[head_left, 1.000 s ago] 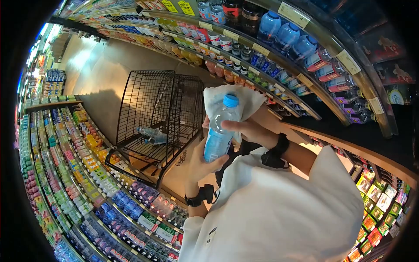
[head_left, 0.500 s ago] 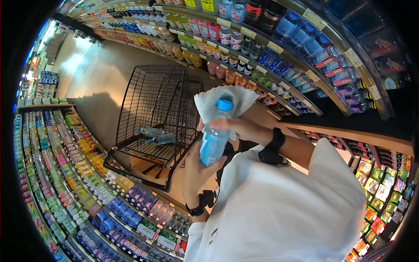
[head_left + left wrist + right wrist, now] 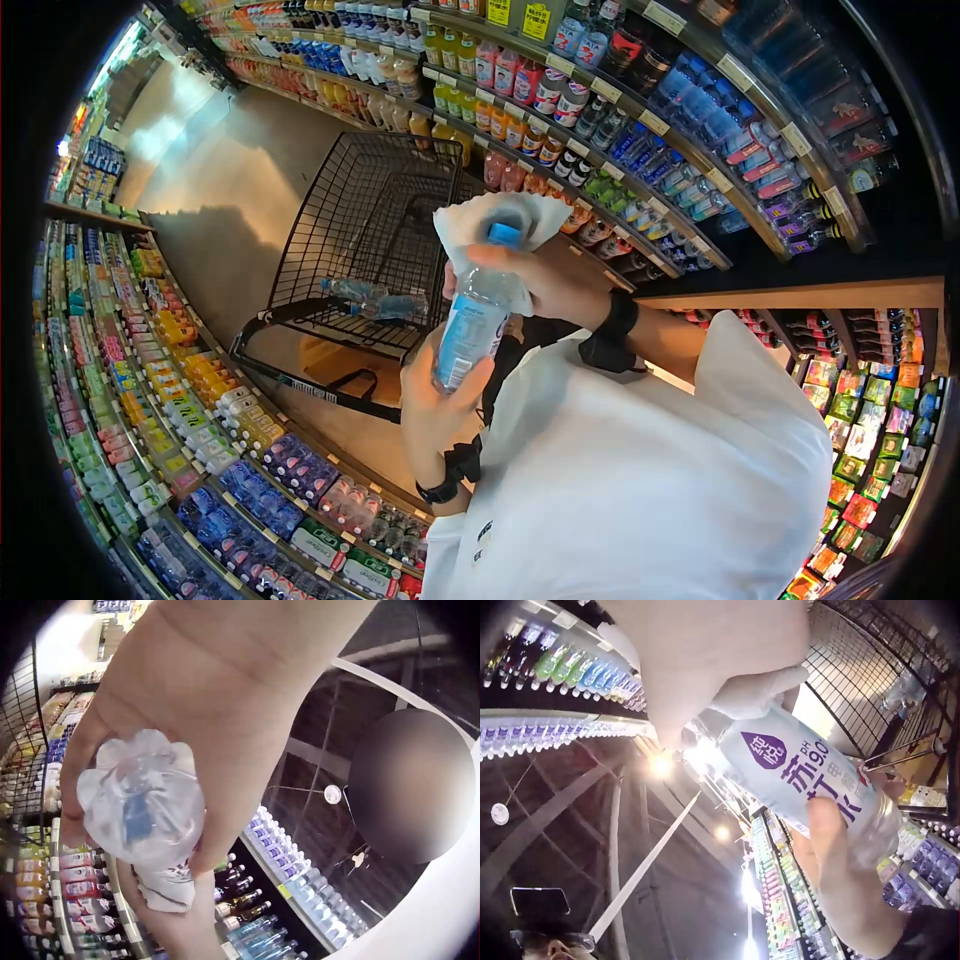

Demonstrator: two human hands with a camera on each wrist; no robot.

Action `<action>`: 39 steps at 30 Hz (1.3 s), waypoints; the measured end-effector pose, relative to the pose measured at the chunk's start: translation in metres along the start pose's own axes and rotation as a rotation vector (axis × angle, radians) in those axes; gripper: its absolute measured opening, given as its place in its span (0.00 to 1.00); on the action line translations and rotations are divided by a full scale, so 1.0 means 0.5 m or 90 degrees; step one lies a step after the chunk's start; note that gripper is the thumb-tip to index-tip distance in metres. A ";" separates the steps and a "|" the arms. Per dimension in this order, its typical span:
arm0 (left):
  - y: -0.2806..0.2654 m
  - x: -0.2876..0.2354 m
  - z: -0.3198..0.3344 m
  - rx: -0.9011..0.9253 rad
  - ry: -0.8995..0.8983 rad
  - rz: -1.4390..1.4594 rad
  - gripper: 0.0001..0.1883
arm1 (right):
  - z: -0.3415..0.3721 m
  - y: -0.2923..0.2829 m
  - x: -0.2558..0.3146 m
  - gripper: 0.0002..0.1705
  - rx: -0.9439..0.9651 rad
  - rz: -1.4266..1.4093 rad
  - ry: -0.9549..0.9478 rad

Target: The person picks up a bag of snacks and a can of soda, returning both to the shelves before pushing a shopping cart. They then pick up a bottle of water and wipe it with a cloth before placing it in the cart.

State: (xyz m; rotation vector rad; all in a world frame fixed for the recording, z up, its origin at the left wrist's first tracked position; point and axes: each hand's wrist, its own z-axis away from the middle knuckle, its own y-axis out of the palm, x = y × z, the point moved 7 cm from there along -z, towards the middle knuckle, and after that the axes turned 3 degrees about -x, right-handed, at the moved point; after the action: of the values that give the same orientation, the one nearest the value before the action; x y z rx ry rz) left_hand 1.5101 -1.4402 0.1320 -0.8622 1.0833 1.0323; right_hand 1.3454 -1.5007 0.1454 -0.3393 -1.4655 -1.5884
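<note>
A clear plastic water bottle point(image 3: 465, 340) with a blue cap and pale blue label is held tilted in front of the person's body. My left hand point(image 3: 425, 400) grips its lower part, fingers and thumb wrapped around the sides. In the left wrist view the clear lobed base point(image 3: 139, 806) faces the camera. My right hand point(image 3: 550, 285) holds a white cloth point(image 3: 460, 225) against the bottle's upper part, thumb across the shoulder just below the cap. The right wrist view shows purple print on the label point(image 3: 780, 761), with cloth point(image 3: 757, 694) bunched under the right fingers.
A black wire shopping cart point(image 3: 345, 215) stands ahead to the left, with clear bottles point(image 3: 385, 303) lying inside. Drink shelves point(image 3: 600, 110) curve along the right, and more shelves of bottles point(image 3: 180, 380) line the left. Between them runs the aisle floor point(image 3: 225, 150).
Both hands have shifted slightly left with the bottle, which leans more. The right thumb has slid up the bottle toward the cap. The head view has turned a little.
</note>
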 end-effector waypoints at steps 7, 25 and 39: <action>-0.039 0.036 0.000 0.080 -0.072 0.134 0.29 | -0.042 0.040 0.000 0.20 0.042 0.044 -0.004; -0.117 0.001 -0.112 -0.038 -0.004 0.193 0.31 | -0.271 0.007 -0.001 0.19 0.154 -0.014 0.134; -0.161 -0.053 -0.215 -0.254 0.066 -0.505 0.39 | -0.410 -0.133 0.028 0.26 0.012 0.440 -0.115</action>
State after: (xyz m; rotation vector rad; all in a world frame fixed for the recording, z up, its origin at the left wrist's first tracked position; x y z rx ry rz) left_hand 1.5537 -1.5700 0.1346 -1.5219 0.5184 0.5266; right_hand 1.3633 -1.6984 0.0609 -0.8898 -1.2944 -1.0021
